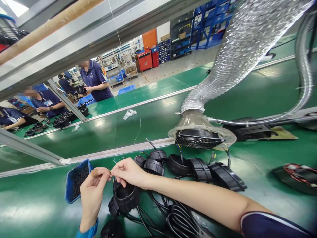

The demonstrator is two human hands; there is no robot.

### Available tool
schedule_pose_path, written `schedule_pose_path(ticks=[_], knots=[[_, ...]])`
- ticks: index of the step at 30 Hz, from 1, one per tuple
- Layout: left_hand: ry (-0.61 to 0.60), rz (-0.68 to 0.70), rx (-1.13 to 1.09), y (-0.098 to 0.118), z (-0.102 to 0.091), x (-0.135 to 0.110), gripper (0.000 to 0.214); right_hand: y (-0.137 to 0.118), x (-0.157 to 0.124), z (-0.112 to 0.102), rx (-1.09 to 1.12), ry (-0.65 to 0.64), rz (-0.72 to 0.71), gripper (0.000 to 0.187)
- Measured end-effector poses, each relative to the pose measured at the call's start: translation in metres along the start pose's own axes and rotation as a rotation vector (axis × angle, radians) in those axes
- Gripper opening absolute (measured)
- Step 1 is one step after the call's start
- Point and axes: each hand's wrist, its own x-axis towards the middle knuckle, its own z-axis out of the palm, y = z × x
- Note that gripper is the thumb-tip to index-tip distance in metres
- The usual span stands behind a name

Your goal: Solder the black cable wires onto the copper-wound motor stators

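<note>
My left hand (92, 186) and my right hand (130, 172) meet fingertip to fingertip above the bench, both closed in a pinch. Between them shows a tiny yellowish spot, apparently the end of a thin wire; the fingers hide most of it. Coloured wire ends (114, 161) stick up just behind my right hand. Right below it stands a round black plastic housing (127, 198) with cables running from it. Beside my left hand sits a blue bin (67, 188) holding many small black pieces (79, 178).
Several more black housings (201, 169) with upright wires stand to the right, and coiled black cables (182, 216) lie under my right forearm. A fan in a clear hood (229, 137) hangs from a silver duct (232, 59). Metal posts (29, 147) rise at left. Co-workers (95, 79) are across the line.
</note>
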Motion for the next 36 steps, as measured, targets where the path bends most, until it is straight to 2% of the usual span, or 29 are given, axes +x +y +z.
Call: schedule_pose_path(ticks=[3,5,11,14,18,21,24,26,29,33,36], knots=[[-0.022,-0.035,-0.040,0.001,-0.003,0.002,0.014,-0.007,-0.002,-0.003,0.011,-0.129,0.067,0.043],[-0.031,-0.048,-0.051,0.002,-0.007,0.003,0.015,-0.009,-0.002,-0.005,0.001,-0.156,0.105,0.048],[0.022,-0.054,-0.035,0.011,-0.013,0.005,0.025,-0.005,0.000,-0.003,-0.135,-0.011,0.064,0.046],[-0.062,-0.070,-0.062,0.015,-0.008,0.003,0.033,0.000,0.000,0.000,-0.155,0.008,0.046,0.046],[-0.173,-0.101,-0.073,0.016,-0.001,0.000,0.034,0.001,-0.002,0.002,-0.177,-0.013,0.027,0.043],[-0.162,-0.095,-0.098,0.010,0.000,0.002,0.038,-0.007,-0.002,0.000,-0.193,-0.011,0.025,0.037],[-0.091,-0.039,-0.061,0.000,-0.005,0.010,0.043,-0.023,-0.004,-0.007,-0.286,0.045,-0.002,0.025],[-0.030,0.030,0.124,-0.007,-0.012,0.017,0.036,-0.035,-0.006,-0.014,-0.468,0.093,-0.035,0.020],[-0.016,0.151,0.524,-0.014,-0.026,0.024,0.019,-0.053,-0.009,-0.026,-0.895,0.163,-0.106,0.020],[-0.152,0.150,0.822,-0.015,-0.035,0.022,0.024,-0.068,-0.019,-0.028,-1.539,0.238,-0.099,0.027],[-0.292,0.174,0.945,-0.024,-0.025,0.017,0.024,-0.077,-0.035,-0.017,-1.846,0.327,-0.208,0.027]])
